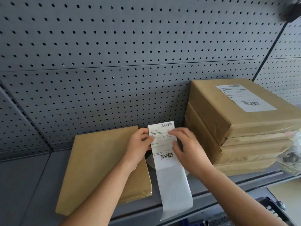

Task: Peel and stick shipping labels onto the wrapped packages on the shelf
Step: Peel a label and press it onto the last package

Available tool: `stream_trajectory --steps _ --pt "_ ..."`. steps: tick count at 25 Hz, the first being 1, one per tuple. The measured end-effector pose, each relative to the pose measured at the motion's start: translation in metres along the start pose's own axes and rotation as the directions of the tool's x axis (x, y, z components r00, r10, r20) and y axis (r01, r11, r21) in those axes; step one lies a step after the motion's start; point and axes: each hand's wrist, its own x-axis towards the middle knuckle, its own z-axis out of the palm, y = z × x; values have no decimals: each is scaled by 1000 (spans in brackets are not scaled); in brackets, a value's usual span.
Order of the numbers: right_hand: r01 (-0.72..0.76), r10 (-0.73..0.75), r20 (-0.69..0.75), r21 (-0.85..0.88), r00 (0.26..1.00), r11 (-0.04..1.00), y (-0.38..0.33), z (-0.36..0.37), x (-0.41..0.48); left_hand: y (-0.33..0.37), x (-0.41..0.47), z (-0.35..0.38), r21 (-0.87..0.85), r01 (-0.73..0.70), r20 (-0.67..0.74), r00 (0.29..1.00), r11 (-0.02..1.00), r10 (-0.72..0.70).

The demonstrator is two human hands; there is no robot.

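I hold a strip of white label paper [164, 149] upright over the grey shelf [29, 185]. A printed shipping label with two barcodes is at its top, and blank backing hangs down past the shelf edge. My left hand [138, 147] pinches the strip's left edge near the top. My right hand [187, 147] grips its right side, fingertips on the printed face. A flat brown wrapped package [101, 167] with no label on its top lies on the shelf under my left arm. To the right stands a stack of brown wrapped packages [241, 137]; the top one bears a white label [246, 97].
A grey pegboard wall [114, 54] backs the shelf. Clear plastic wrapping [291, 152] lies at the right edge beside the stack. A dark device [273, 207] sits below the shelf at the lower right. A blurred dark object [291, 10] hangs in the top right corner.
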Motion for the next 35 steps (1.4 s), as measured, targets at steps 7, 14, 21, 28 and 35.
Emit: stream_trajectory --steps 7,14,21,28,35 --pt "212 -210 26 -183 977 960 -17 17 45 -7 0 1 39 -113 104 989 993 109" --pt "223 -223 22 -181 975 958 -19 22 52 -2 0 -2 -120 -53 102 993 991 65" --pt "246 -245 19 -131 969 961 -17 23 50 2 8 -6 -321 165 103 985 932 -139" --pt "275 -280 -20 -122 960 954 -13 26 49 4 17 -7 -345 273 111 962 898 -250" --pt "291 -300 -46 -132 953 947 -7 27 47 3 19 -4 -293 277 75 961 915 -267"
